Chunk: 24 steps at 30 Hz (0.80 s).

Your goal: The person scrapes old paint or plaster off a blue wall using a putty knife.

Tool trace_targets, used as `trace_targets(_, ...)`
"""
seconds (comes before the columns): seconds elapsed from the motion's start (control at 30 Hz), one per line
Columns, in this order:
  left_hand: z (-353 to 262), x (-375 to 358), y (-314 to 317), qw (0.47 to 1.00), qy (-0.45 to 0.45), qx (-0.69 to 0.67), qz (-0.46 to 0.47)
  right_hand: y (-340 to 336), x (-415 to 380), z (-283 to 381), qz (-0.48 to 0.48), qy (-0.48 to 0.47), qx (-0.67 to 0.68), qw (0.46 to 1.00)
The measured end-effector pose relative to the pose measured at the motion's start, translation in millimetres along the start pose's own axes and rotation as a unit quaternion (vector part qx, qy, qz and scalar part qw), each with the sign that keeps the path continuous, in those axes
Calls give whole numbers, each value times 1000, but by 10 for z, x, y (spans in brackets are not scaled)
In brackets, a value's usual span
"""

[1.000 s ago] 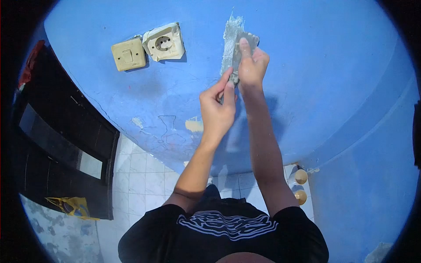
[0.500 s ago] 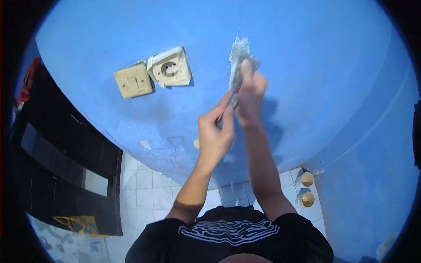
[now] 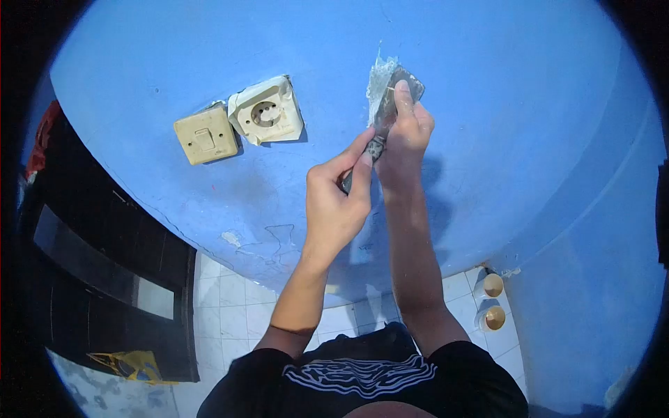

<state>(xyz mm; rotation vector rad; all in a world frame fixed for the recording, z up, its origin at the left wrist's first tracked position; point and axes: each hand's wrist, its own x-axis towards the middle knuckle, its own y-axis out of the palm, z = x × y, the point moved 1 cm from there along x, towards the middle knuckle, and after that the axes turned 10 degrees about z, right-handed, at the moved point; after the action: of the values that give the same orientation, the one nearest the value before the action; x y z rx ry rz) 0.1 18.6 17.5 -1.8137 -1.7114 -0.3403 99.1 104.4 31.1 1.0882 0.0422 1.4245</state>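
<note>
A putty knife (image 3: 387, 120) with a wide grey blade is held at a slant close to the blue wall (image 3: 502, 153). My left hand (image 3: 336, 198) is closed round its dark handle, thumb and forefinger pinching near the neck. Higher up, my right hand (image 3: 408, 136) grips the blade, the thumb flat on its face and the other fingers partly hidden. Beside the blade's left edge, a rough whitish patch of filler (image 3: 378, 83) runs up the wall.
Left of my hands, a yellowed light switch (image 3: 205, 136) and a loosely taped socket (image 3: 267, 111) stick out from the wall. Two pale cups (image 3: 493, 318) stand on the tiled floor (image 3: 233, 306) by the right corner. Dark wooden furniture (image 3: 97, 258) fills the left side.
The blade has turned to show more of its face and shifted slightly right of the filler patch. My left hand sits a little lower and further left, still on the handle.
</note>
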Motion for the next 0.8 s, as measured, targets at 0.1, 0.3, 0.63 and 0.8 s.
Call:
trace_targets(0.1, 14, -151, 18, 1000, -12, -5, -14, 8, -91, -85, -17, 44, 3, 999)
trace_targets(0.3, 68, -55, 107, 999, -18, -1, -28, -5, 26, 5, -20, 42, 3, 999)
trace_targets(0.63, -48, -244, 250, 995, -50, -30, -80, 3, -68, 26, -39, 93, -19, 995)
trace_targets(0.8, -65, -60, 284, 996, -47, -15, -78, 27, 99, 148, -32, 78, 34, 996)
